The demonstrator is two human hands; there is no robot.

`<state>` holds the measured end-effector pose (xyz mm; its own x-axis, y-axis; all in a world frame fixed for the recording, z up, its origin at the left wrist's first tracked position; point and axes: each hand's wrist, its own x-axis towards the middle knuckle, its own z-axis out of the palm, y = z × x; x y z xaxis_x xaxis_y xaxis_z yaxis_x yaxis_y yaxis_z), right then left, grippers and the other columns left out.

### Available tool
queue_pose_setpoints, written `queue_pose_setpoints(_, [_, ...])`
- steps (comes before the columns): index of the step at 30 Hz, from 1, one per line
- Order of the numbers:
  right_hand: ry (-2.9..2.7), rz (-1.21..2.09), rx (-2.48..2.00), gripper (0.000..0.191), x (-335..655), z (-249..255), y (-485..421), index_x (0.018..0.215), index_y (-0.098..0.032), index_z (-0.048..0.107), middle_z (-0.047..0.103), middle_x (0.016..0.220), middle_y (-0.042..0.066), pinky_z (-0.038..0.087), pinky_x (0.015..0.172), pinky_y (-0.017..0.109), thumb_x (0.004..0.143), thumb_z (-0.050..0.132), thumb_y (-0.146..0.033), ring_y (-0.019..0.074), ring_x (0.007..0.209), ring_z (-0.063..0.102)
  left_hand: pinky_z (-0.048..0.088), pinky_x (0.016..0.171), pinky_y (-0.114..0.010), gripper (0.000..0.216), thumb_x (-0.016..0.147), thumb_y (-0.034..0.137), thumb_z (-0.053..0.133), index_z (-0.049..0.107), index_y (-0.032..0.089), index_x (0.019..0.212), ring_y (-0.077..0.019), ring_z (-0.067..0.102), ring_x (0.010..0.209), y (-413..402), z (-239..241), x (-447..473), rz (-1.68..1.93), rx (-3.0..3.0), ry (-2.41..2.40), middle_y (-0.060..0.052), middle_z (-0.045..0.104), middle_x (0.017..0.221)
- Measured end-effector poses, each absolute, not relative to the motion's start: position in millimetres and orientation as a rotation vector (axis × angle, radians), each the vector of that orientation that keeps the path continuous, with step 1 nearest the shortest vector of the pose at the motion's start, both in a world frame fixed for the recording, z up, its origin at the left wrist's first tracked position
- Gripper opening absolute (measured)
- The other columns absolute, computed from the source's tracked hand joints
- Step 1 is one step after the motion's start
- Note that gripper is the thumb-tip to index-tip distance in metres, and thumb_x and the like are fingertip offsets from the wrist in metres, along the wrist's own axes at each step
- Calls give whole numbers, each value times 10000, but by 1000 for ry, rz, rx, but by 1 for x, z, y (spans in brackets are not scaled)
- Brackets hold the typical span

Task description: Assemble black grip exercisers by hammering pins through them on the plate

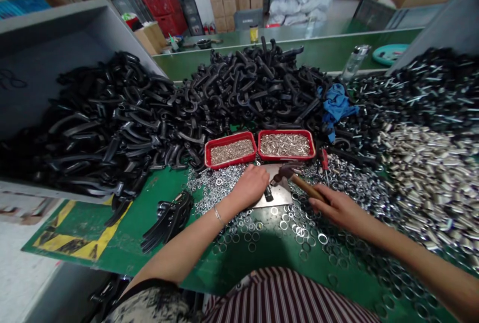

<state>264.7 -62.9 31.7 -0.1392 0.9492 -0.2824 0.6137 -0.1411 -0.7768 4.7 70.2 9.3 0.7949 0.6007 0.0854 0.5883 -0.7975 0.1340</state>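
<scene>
My right hand [332, 204] is wrapped round the wooden handle of a hammer [307, 187]. The hammer's dark head is low over a flat metal plate [280, 196] on the bench. My left hand [256, 181] is closed at the plate's left side, its fingers curled at a small black part [268, 194] close to the hammer head. The fingertips and part of that piece are hidden from me. Just behind the plate stand two red trays, one with tiny metal pieces [231, 152] and one with small metal pins [285, 144].
Loose metal rings [299, 231] lie around the plate. A heap of black curved handles [247, 79] rises behind the trays. Metal sleeves [430, 183] are piled at the right. A red screwdriver [324, 159], a blue cloth [337, 103] and a small stack of black handles [168, 221] lie nearby.
</scene>
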Motion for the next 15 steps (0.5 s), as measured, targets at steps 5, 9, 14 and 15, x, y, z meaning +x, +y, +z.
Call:
queue_pose_setpoints(5, [-1894, 849, -1794, 337, 246, 48, -66, 1128, -227, 552, 678, 849, 68, 459, 659, 327, 1012, 386, -496, 213, 717, 632, 385, 1037, -501, 897, 778, 594, 739, 383, 88, 1428, -364, 504, 1206, 43, 8, -3, 409, 2588, 1187, -209, 546, 1310])
queue_pose_setpoints(9, [-2013, 788, -1888, 325, 236, 34, -55, 1010, -217, 558, 684, 837, 91, 419, 632, 322, 996, 396, -498, 225, 691, 618, 368, 1077, -533, 974, 782, 450, 782, 239, 86, 1503, -371, 520, 1213, 29, -4, -7, 381, 2415, 1237, -218, 561, 1304])
queue_pose_setpoints(14, [-1751, 1072, -1953, 366, 247, 11, -42, 869, -227, 499, 630, 670, 30, 399, 577, 302, 1004, 325, -519, 197, 591, 581, 364, 1102, -539, 987, 778, 411, 790, 214, 101, 1518, -378, 503, 1259, 32, -11, -10, 374, 2342, 1183, -187, 600, 1248])
queue_pose_setpoints(15, [-1706, 1075, -1945, 375, 249, 11, -44, 859, -231, 492, 623, 661, 22, 404, 582, 303, 1004, 318, -531, 195, 587, 578, 368, 1103, -535, 990, 784, 417, 785, 205, 105, 1524, -374, 503, 1260, 32, -12, -10, 385, 2329, 1177, -181, 603, 1241])
